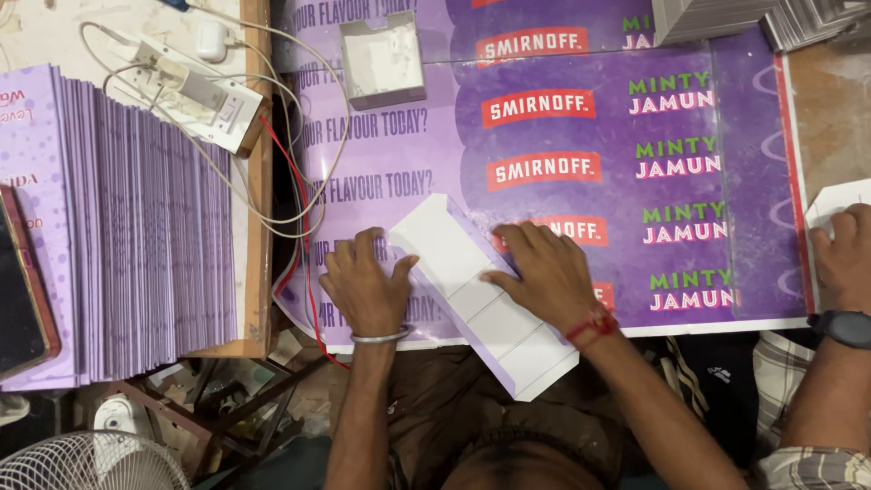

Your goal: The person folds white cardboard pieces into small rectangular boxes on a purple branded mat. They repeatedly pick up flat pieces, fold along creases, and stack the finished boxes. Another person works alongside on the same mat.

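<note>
White card blank (481, 295) on purple printed sheet (581, 181), long axis diagonal, near end overhanging table edge lower right, far end pointing upper left. Left hand (365, 283) flat beside it, fingers spread, thumb touching. Right hand (544, 272) pressing, fingers extended. Beyond: folded white box (383, 62).

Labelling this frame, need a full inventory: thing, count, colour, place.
card blank: one, white with lilac edge, flat, under both hands
printed sheet: one, purple, covers table
folded box: one, white, top centre
stacked blanks: many, lilac, left
power strip: one, white, cables, top left
fan: one, white, bottom left
grey stacks: top right
co-worker's hand: one, black watch, right edge
left hand: steel bangle, pressing blank
right hand: red thread, pressing blank
</note>
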